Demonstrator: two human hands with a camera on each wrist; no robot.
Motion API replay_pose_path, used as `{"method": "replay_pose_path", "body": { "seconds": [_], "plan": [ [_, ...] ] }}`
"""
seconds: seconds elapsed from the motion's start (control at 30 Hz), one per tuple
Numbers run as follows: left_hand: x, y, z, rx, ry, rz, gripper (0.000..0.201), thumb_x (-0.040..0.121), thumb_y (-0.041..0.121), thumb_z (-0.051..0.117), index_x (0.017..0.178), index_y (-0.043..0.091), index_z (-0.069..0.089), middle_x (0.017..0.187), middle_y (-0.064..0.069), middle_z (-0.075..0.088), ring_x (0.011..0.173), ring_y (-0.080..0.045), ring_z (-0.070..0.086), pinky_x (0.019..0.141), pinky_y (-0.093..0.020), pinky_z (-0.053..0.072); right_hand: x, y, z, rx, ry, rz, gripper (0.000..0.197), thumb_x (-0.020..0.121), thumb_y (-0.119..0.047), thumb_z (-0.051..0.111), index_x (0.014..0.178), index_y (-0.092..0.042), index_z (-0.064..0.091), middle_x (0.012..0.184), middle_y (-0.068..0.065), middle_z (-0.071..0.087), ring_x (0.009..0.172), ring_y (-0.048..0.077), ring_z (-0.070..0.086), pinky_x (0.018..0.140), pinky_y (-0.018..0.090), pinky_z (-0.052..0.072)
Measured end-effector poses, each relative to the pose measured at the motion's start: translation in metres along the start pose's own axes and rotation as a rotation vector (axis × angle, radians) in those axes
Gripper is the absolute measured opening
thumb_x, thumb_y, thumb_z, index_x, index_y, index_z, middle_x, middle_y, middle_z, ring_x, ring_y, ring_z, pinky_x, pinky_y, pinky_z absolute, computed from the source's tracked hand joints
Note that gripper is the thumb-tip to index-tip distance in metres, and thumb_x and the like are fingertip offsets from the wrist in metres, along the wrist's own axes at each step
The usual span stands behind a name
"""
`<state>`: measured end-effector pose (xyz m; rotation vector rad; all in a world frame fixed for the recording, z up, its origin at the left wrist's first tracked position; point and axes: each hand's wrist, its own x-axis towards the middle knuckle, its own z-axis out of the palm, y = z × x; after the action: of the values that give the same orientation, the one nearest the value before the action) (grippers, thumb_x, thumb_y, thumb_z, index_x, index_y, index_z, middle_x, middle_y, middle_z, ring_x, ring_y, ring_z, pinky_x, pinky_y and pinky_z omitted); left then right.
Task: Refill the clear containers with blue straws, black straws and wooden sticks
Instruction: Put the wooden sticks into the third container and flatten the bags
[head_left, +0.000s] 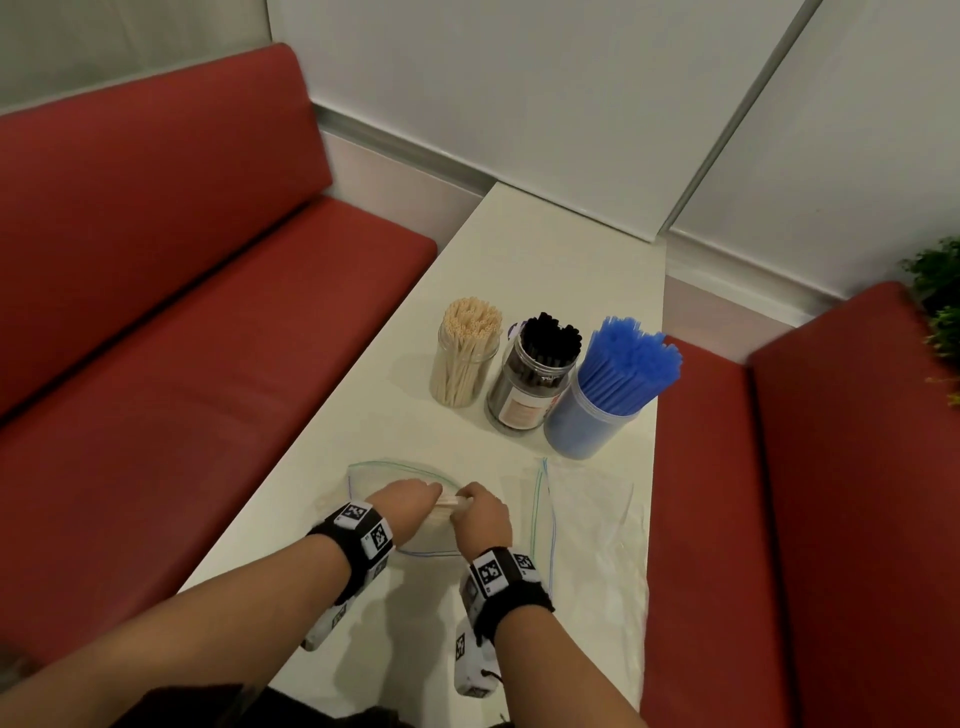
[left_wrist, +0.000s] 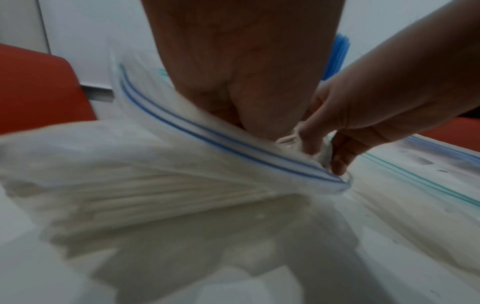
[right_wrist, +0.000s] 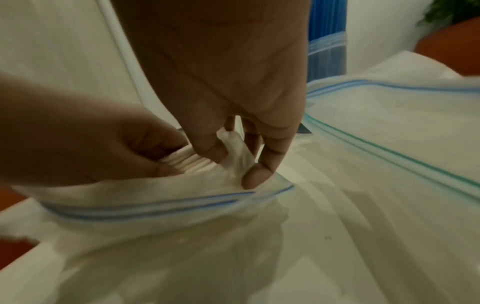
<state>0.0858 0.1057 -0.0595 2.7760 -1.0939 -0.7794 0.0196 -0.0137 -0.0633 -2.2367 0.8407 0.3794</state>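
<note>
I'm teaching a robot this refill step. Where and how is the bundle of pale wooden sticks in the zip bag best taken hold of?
Judging by its pose, grip the bundle of pale wooden sticks at the ends that poke out of the clear zip bag, coming in through its open mouth. The left hand already holds those ends, while the right hand pinches the bag's edge back.

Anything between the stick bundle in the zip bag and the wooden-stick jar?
Only the zip bag itself: the wooden sticks lie in its open mouth, gripped by the left hand while the right hand pinches the bag's edge. Beyond that, bare table leads to the stick jar, already packed full.
</note>
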Motion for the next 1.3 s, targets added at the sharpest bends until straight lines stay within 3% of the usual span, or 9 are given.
{"method": "replay_pose_path", "body": {
  "seconds": [0.07,0.13,0.37,0.53,0.67,0.8,0.9,1.03,1.3],
  "plan": [
    [-0.001,-0.003,-0.003,-0.085,0.053,-0.011,0.033,0.101,0.010,0.038,0.133,0.007,0.047,0.129,-0.015,0.058,0.116,-0.030,0.057,0.097,-0.034,0.042,0.000,0.012,0.001,0.098,0.037,0.063,0.033,0.091,0.002,0.044,0.107,-0.012,0.069,0.116,0.015,0.068,0.102,0.033,0.065,0.072,0.028,0.045],
    [-0.002,-0.006,-0.009,-0.161,0.093,-0.004,0.029,0.101,0.011,0.039,0.128,0.007,0.049,0.122,-0.017,0.062,0.109,-0.030,0.060,0.088,-0.033,0.043,-0.002,0.018,0.003,0.105,0.043,0.073,0.034,0.091,0.004,0.042,0.104,-0.013,0.068,0.116,0.016,0.068,0.102,0.033,0.065,0.070,0.027,0.043],
    [0.001,0.003,-0.036,-0.637,0.242,0.095,0.019,0.104,0.021,0.039,0.118,0.011,0.047,0.092,-0.006,0.066,0.085,-0.025,0.063,0.077,-0.034,0.049,0.001,0.009,0.002,-0.256,-0.131,0.007,0.048,0.098,-0.006,0.042,0.144,-0.021,0.047,0.138,0.016,0.046,0.124,0.038,0.054,0.103,0.040,0.047],
    [0.006,0.010,-0.063,-1.104,0.440,0.060,0.019,0.099,0.043,0.048,0.109,0.026,0.051,0.078,0.007,0.053,0.066,-0.010,0.051,0.066,-0.024,0.045,0.000,0.009,-0.014,-0.316,-0.203,0.055,0.051,0.096,-0.015,0.057,0.144,-0.025,0.044,0.141,0.013,0.036,0.131,0.039,0.043,0.109,0.045,0.043],
    [0.007,0.016,-0.090,-1.547,0.507,0.037,0.028,0.082,0.045,0.071,0.086,0.021,0.058,0.053,0.009,0.039,0.045,-0.013,0.033,0.048,-0.029,0.036,0.000,0.001,-0.035,0.059,-0.119,-0.026,0.046,0.083,-0.007,0.069,0.126,-0.017,0.056,0.125,0.018,0.051,0.110,0.036,0.058,0.091,0.036,0.050],
    [0.005,0.025,-0.118,-1.708,0.566,0.027,0.053,0.072,0.059,0.077,0.046,0.026,0.045,0.047,0.004,0.030,0.041,-0.016,0.026,0.046,-0.028,0.031,-0.003,-0.011,-0.054,0.528,0.232,-0.119,0.021,0.090,-0.001,0.053,0.099,-0.014,0.065,0.087,0.014,0.058,0.070,0.022,0.052,0.065,0.029,0.042],
    [0.002,0.038,-0.137,-1.729,0.610,0.118,0.062,0.076,0.060,0.073,0.043,0.023,0.035,0.044,0.000,0.025,0.040,-0.018,0.026,0.048,-0.030,0.035,-0.004,-0.028,-0.061,0.958,0.012,0.031,0.020,0.103,-0.019,0.049,0.096,-0.013,0.066,0.092,0.013,0.061,0.070,0.021,0.061,0.066,0.032,0.055],
    [0.004,0.058,-0.140,-1.677,0.549,0.179,0.059,0.080,0.059,0.070,0.047,0.020,0.039,0.045,-0.002,0.032,0.042,-0.020,0.036,0.051,-0.031,0.044,-0.013,-0.048,-0.067,1.448,-0.407,0.166,0.062,0.107,-0.051,0.039,0.120,0.005,0.062,0.108,0.028,0.070,0.086,0.038,0.075,0.073,0.043,0.064],
    [0.006,0.047,-0.113,-1.552,0.101,0.082,0.039,0.089,0.028,0.063,0.059,0.017,0.041,0.042,0.000,0.030,0.034,-0.012,0.025,0.042,-0.020,0.024,-0.013,-0.053,-0.107,1.030,-0.264,-0.283,0.075,0.093,-0.067,0.041,0.136,-0.009,0.058,0.108,0.002,0.074,0.105,0.023,0.065,0.109,0.051,0.045]
  ]
}}
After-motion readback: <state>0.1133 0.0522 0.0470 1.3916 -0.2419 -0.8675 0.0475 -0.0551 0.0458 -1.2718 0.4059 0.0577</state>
